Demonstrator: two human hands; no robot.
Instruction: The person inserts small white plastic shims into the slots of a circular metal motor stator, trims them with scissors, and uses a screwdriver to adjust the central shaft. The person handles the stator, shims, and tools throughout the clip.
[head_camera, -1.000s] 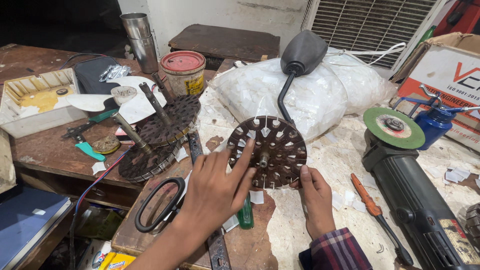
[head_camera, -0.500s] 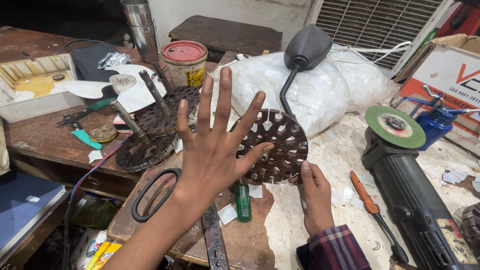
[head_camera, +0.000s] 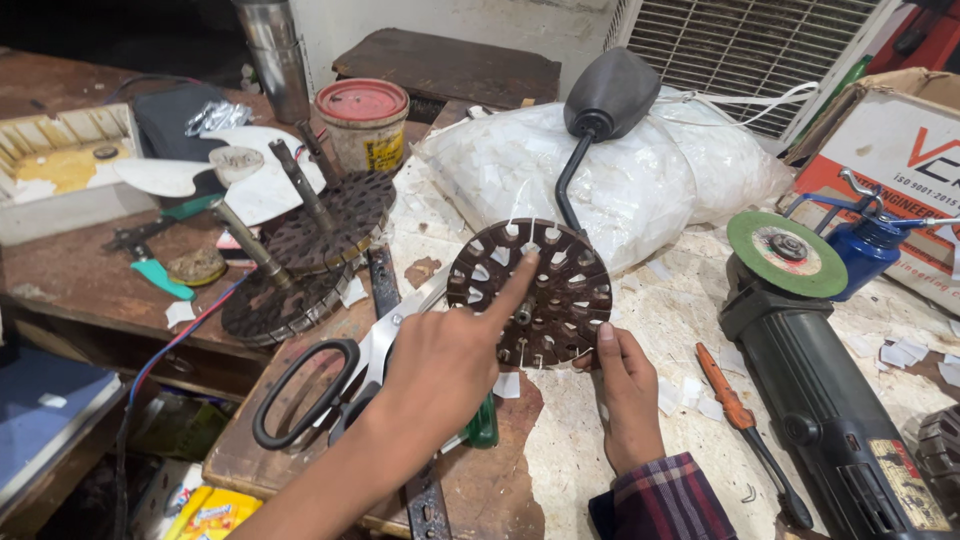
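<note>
At the far left we see two dark rotor cores (head_camera: 300, 255) standing on their shafts, untouched, with black-handled scissors (head_camera: 320, 385) lying just in front of them. Our left hand (head_camera: 440, 370) was spread flat and wide over the slotted round core (head_camera: 530, 293) half a second ago; now its fingers are curled in and only the index finger reaches out, its tip touching the core's face near a slot (it holds nothing). That reads to us as a shift from covering the disc to singling out one spot. Our right hand (head_camera: 625, 385) pinches the core's lower edge, keeping it tilted up on the bench. Further right lie an orange-handled screwdriver (head_camera: 740, 420) and an angle grinder (head_camera: 820, 370).
</note>
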